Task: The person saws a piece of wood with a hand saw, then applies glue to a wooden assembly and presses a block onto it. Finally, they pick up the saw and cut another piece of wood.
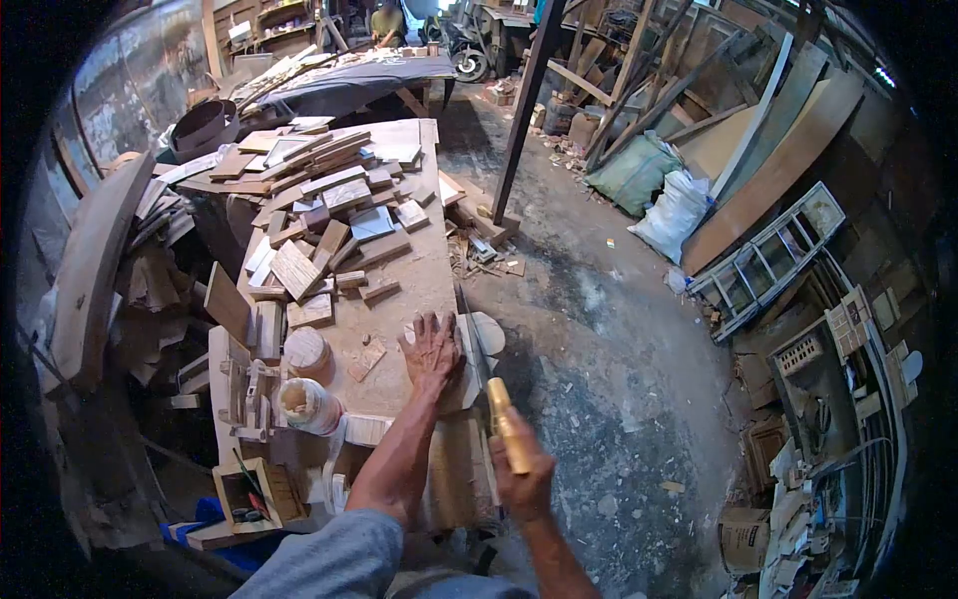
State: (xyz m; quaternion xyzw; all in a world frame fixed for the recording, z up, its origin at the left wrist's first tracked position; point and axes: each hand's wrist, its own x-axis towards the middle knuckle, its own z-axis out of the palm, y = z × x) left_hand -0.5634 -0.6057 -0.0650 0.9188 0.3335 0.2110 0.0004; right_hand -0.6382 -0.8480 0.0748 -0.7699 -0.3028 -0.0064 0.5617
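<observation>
My right hand (524, 484) is wrapped around the yellow handle (510, 429) of a handsaw. Its narrow blade (477, 344) points away from me along the right edge of the workbench (419, 240). Flat beside the blade lies my left hand (433, 351), fingers spread, pressing down close to the bench edge. A pale piece of wood (487, 334) with a rounded end sticks out past that edge, with the blade across it. The part under my left hand is mostly hidden.
Many wood offcuts (295, 268) are heaped on the bench's far left. A jar (309, 406), a round container (306, 353) and a small wooden box (249, 494) stand nearer. White sacks (672, 215) and a ladder frame (768, 260) line the right. A person (386, 22) is at the back.
</observation>
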